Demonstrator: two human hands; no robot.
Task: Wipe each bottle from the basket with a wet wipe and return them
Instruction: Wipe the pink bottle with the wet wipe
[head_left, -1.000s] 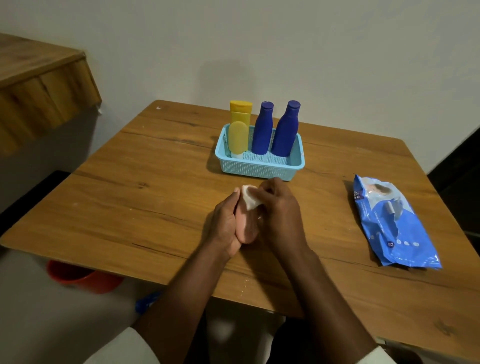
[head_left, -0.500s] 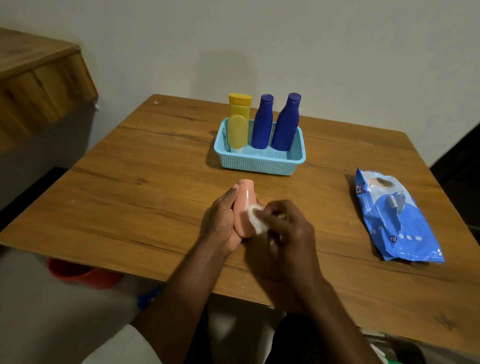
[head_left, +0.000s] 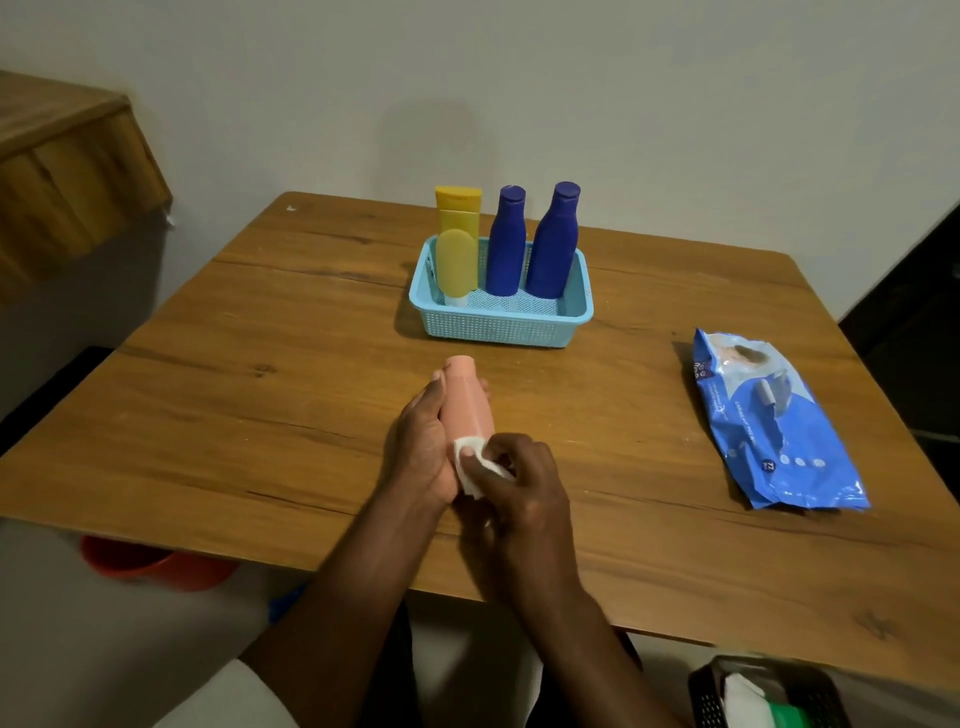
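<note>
My left hand (head_left: 422, 447) grips a pink bottle (head_left: 467, 400) just above the wooden table (head_left: 260, 395), its cap pointing away from me. My right hand (head_left: 524, 483) pinches a folded white wet wipe (head_left: 474, 467) against the bottle's near end. Behind them stands a light blue basket (head_left: 498, 327) holding a yellow bottle (head_left: 457, 249) on the left and two dark blue bottles (head_left: 506, 244) (head_left: 553, 244) upright beside it.
A blue pack of wet wipes (head_left: 774, 415) lies on the table's right side. Below the near right edge sits a dark bin (head_left: 769, 696) with white and green waste. An orange bucket (head_left: 150, 561) shows under the left edge. A wooden shelf (head_left: 67, 171) juts out at far left.
My right hand has slid the wipe from the bottle's cap end down to its near end. The pink cap is now uncovered. My left hand keeps its grip.
</note>
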